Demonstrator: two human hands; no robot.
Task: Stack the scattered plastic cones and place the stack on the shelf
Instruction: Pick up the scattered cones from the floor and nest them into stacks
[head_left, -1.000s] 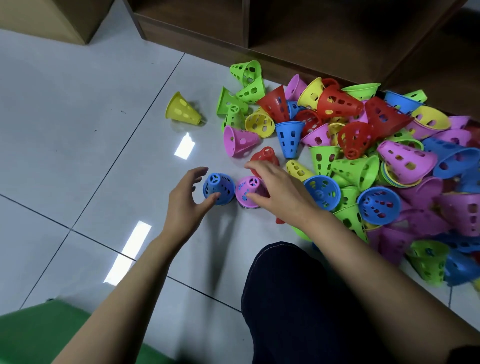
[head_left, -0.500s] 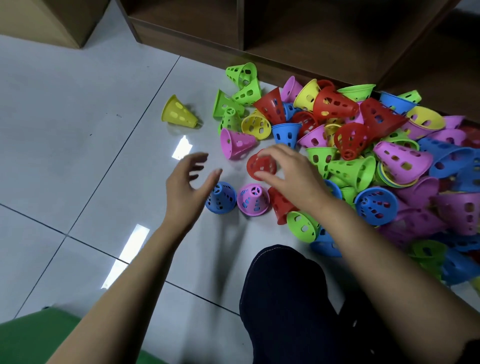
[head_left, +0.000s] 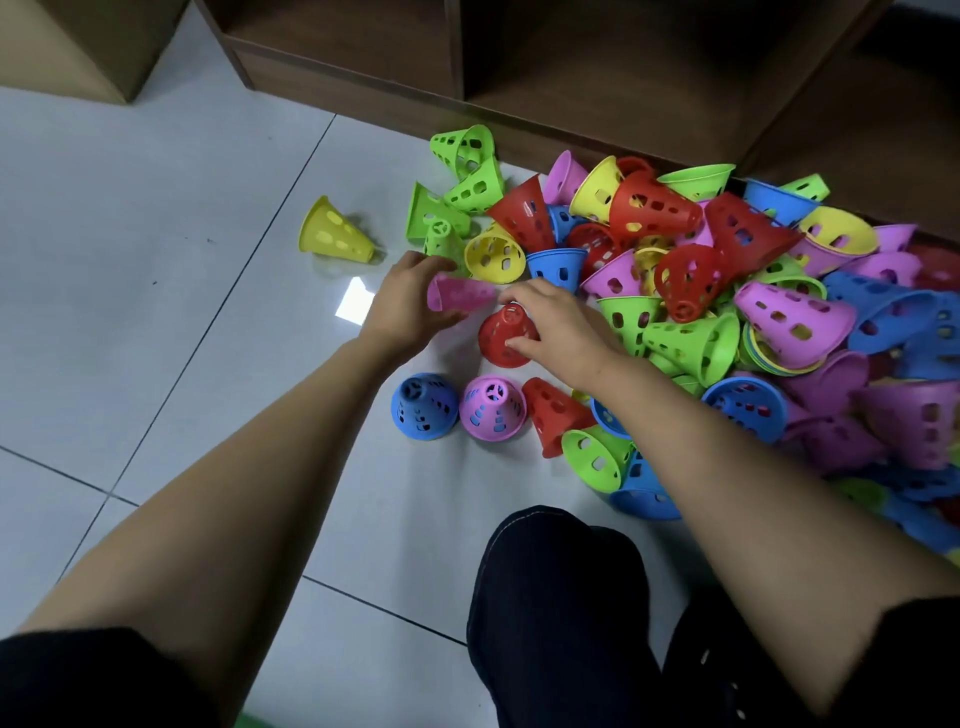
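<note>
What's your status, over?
Left hand holds pink cone. Right hand holds red cone. Not yet stacked. Pile crowds right side.

Indoor room; tiled floor (head_left: 135, 249); wooden shelf (head_left: 613, 67)

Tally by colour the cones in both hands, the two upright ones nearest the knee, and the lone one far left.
Red: 1, the red cone in the right hand.
Pink: 2, the held pink cone in the left hand, the upright pink cone.
Blue: 1, the upright blue cone.
Yellow: 1, the lone yellow cone.
Total: 5.
</note>
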